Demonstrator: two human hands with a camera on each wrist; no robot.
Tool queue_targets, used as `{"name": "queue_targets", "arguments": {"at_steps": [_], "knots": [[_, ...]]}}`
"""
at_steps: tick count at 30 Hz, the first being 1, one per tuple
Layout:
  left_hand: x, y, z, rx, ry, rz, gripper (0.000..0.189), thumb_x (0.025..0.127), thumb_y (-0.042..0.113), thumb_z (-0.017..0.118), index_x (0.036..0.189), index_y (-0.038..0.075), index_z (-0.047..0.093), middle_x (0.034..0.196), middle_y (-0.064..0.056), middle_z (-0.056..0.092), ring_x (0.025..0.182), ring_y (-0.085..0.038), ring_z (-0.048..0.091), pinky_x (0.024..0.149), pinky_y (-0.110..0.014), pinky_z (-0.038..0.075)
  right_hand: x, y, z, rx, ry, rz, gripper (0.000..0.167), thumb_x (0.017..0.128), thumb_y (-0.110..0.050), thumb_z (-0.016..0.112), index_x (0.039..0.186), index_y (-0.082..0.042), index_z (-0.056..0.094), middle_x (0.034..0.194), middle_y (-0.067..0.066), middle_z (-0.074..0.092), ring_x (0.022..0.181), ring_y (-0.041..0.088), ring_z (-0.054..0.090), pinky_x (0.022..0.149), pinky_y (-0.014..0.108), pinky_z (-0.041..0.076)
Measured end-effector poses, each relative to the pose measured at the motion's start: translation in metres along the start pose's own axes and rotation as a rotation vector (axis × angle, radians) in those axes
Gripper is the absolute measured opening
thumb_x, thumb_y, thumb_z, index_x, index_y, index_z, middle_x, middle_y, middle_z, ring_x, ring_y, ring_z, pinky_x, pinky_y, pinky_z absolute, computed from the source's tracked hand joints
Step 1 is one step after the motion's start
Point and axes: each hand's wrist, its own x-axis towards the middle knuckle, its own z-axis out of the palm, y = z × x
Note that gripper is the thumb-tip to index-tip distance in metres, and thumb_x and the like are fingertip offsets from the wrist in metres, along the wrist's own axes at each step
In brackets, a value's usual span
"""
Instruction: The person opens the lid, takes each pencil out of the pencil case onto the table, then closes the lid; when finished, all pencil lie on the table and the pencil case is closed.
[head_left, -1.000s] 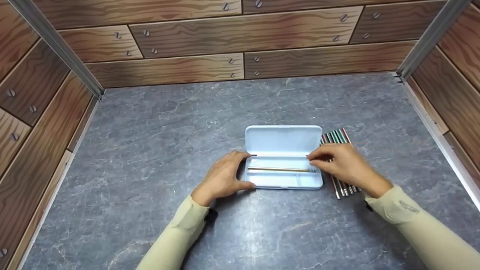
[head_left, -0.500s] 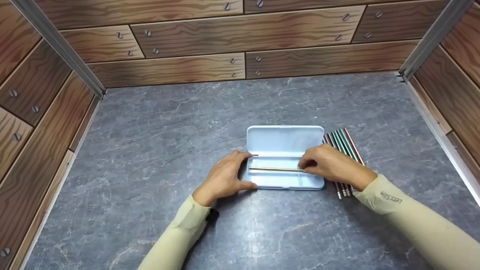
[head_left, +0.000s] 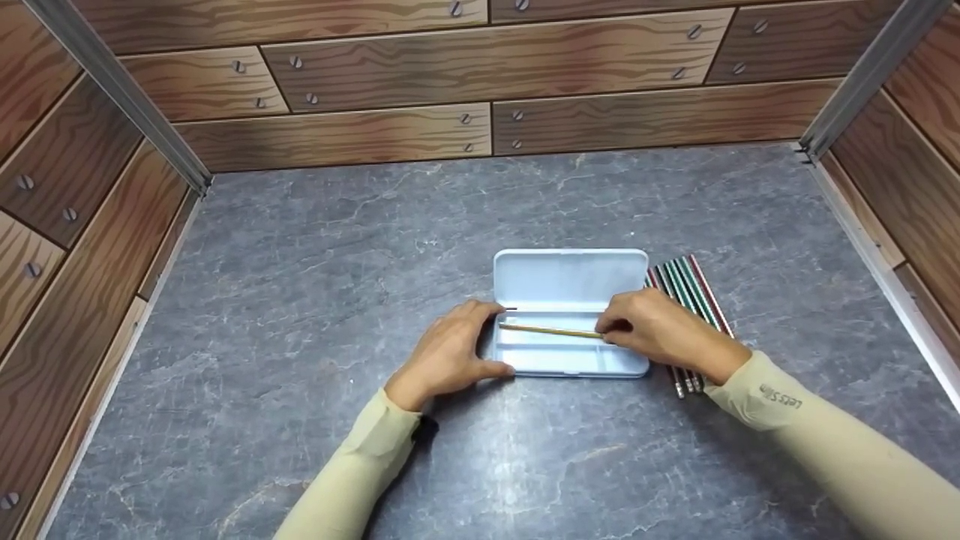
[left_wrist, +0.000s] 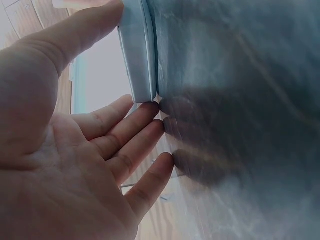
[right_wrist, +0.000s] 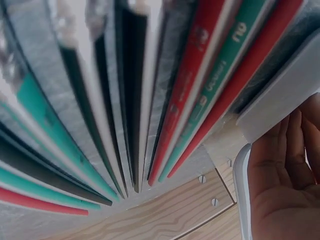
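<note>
A light blue pencil case (head_left: 570,281) lies open on the table, its lid tipped back. Thumb at the front edge and index finger at the back, my left hand (head_left: 450,352) holds the case's left end. In the left wrist view the thumb and fingertips meet the case's side (left_wrist: 137,55). My right hand (head_left: 656,330) reaches into the case and pinches a gold-coloured pencil (head_left: 551,330) near its right end. That pencil slants across the long rear compartment, its other end by the left wall; its right tip is hidden by the fingers.
Several striped pencils (head_left: 686,285) in red, green and black lie side by side just right of the case, partly beneath the right forearm. The grey marbled table (head_left: 337,247) is bounded by wood-patterned walls (head_left: 390,79).
My right hand has moved left from the case's right wall and taken hold of the gold pencil. The pencil has shifted back from the divider into the rear compartment. The left hand has stayed put.
</note>
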Motion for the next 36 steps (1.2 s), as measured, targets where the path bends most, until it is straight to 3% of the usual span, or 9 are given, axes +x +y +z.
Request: {"name": "queue_targets", "arguments": {"at_steps": [5, 6, 16, 24, 33, 36], "knots": [[0.000, 0.000, 0.000, -0.006, 0.005, 0.007, 0.086, 0.085, 0.037, 0.098, 0.155, 0.006, 0.058, 0.147, -0.015, 0.067, 0.141, -0.036, 0.063, 0.121, -0.058, 0.051, -0.004, -0.001, -0.006, 0.029, 0.031, 0.035, 0.014, 0.092, -0.001, 0.087, 0.103, -0.008, 0.088, 0.097, 0.005, 0.083, 0.087, 0.021, 0.077, 0.080, 0.039, 0.067], [0.002, -0.008, 0.004, 0.000, 0.015, 0.024, 0.088, 0.085, 0.041, 0.098, 0.156, 0.008, 0.058, 0.147, -0.013, 0.067, 0.141, -0.033, 0.063, 0.121, -0.055, 0.051, -0.005, -0.001, -0.008, 0.039, 0.044, 0.042, 0.014, 0.091, -0.002, 0.087, 0.103, -0.010, 0.088, 0.096, 0.004, 0.082, 0.087, 0.020, 0.076, 0.080, 0.038, 0.066], [0.000, 0.001, 0.000, -0.010, -0.002, -0.020, 0.087, 0.084, 0.036, 0.099, 0.156, 0.008, 0.058, 0.151, -0.014, 0.066, 0.145, -0.034, 0.061, 0.124, -0.057, 0.049, -0.028, 0.004, -0.029, 0.175, 0.210, 0.088, 0.020, 0.089, -0.001, 0.089, 0.101, -0.017, 0.088, 0.096, -0.005, 0.084, 0.089, -0.001, 0.069, 0.081, 0.020, 0.059], [-0.001, 0.003, -0.001, -0.016, -0.013, -0.025, 0.088, 0.084, 0.037, 0.099, 0.157, 0.009, 0.057, 0.153, -0.014, 0.066, 0.146, -0.035, 0.060, 0.125, -0.058, 0.049, -0.055, 0.022, -0.046, 0.218, 0.295, 0.246, 0.016, 0.090, 0.002, 0.087, 0.103, -0.007, 0.086, 0.093, 0.009, 0.082, 0.082, -0.009, 0.064, 0.076, 0.008, 0.055], [-0.001, 0.003, -0.001, -0.027, -0.004, -0.020, 0.088, 0.084, 0.037, 0.099, 0.156, 0.009, 0.058, 0.152, -0.015, 0.066, 0.144, -0.036, 0.061, 0.123, -0.059, 0.049, -0.093, 0.046, -0.057, 0.155, 0.410, 0.547, 0.017, 0.098, -0.006, 0.083, 0.113, 0.003, 0.082, 0.105, 0.026, 0.082, 0.078, -0.017, 0.059, 0.070, 0.004, 0.049], [-0.001, 0.004, -0.002, -0.030, -0.004, -0.015, 0.087, 0.084, 0.037, 0.099, 0.156, 0.009, 0.058, 0.151, -0.014, 0.066, 0.144, -0.036, 0.061, 0.123, -0.059, 0.049, -0.106, 0.054, -0.058, 0.119, 0.392, 0.638, 0.021, 0.099, -0.009, 0.082, 0.115, 0.004, 0.081, 0.106, 0.027, 0.082, 0.075, -0.017, 0.056, 0.067, 0.008, 0.048]]}}
